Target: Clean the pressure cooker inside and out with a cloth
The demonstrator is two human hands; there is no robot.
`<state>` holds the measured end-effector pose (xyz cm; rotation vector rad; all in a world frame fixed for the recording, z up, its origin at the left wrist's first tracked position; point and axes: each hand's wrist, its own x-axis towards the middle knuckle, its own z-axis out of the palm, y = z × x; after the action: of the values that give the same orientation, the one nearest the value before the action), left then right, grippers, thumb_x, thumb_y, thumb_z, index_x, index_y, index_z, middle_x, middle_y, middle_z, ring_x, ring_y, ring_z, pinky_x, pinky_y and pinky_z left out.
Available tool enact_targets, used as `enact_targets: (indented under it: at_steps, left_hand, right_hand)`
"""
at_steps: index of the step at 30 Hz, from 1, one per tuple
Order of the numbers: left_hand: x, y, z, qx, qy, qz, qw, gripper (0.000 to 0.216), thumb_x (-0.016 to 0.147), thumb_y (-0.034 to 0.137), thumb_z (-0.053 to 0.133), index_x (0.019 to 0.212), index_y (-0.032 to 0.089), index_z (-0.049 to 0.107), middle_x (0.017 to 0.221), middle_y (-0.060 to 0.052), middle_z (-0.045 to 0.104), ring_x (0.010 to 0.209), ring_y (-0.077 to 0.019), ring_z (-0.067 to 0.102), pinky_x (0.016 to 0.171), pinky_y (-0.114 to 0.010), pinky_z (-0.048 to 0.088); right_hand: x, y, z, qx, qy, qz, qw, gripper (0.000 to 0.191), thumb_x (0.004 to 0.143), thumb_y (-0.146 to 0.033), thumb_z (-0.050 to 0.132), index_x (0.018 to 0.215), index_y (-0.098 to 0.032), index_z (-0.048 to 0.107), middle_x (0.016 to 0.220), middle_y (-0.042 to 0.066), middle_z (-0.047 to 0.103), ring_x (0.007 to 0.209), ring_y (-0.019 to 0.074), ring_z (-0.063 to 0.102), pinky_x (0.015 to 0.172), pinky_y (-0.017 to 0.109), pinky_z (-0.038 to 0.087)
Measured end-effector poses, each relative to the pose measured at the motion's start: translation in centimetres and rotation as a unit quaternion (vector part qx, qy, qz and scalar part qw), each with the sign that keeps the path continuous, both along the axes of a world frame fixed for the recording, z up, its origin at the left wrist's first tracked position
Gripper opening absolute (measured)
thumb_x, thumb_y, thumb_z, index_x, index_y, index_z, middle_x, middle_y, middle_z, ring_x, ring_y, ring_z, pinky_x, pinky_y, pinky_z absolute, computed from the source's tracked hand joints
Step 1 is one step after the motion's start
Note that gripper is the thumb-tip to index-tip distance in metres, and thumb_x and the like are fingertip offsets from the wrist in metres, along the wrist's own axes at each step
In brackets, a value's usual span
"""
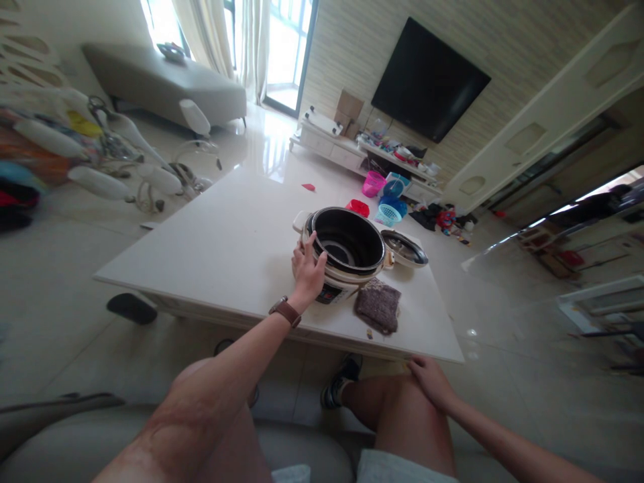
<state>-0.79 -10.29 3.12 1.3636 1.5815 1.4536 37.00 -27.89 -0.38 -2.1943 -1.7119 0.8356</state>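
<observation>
My left hand (308,270) reaches out and grips the near left side of a cream rice cooker (347,251) on a white low table (221,248). A brown watch sits on that wrist. The cooker's dark inner pot is uncovered, and its hinged lid (405,248) lies flipped back to the right. A folded brown cloth (378,306) rests on the table just right of the cooker's front. My right hand (428,378) lies flat on my right knee with fingers spread, holding nothing.
A small red scrap (308,187) lies at the table's far edge. Coloured baskets (385,194) sit on the floor beyond. A grey sofa (161,80), a drying rack (100,154) at left, and a wall TV (427,80) over a low cabinet surround the table. A dark slipper (131,308) lies by the table's near left corner.
</observation>
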Motion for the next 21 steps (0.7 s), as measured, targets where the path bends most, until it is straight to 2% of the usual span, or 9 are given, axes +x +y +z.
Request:
enact_targets:
  at_steps: [21]
  left_hand:
    - [0.03,0.10,-0.12,0.007,0.006,0.002,1.000,0.058,0.101,0.034,0.048,0.159,0.033,0.041,0.164,-0.007,0.045,0.155,-0.0283,0.030,0.128,-0.053,0.025]
  right_hand:
    - [-0.45,0.14,0.58,-0.005,-0.001,-0.005,1.000,0.035,0.074,-0.045,0.051,0.062,-0.020,0.072,0.070,0.010,0.074,0.085,0.0325,0.069,0.086,0.042,0.052]
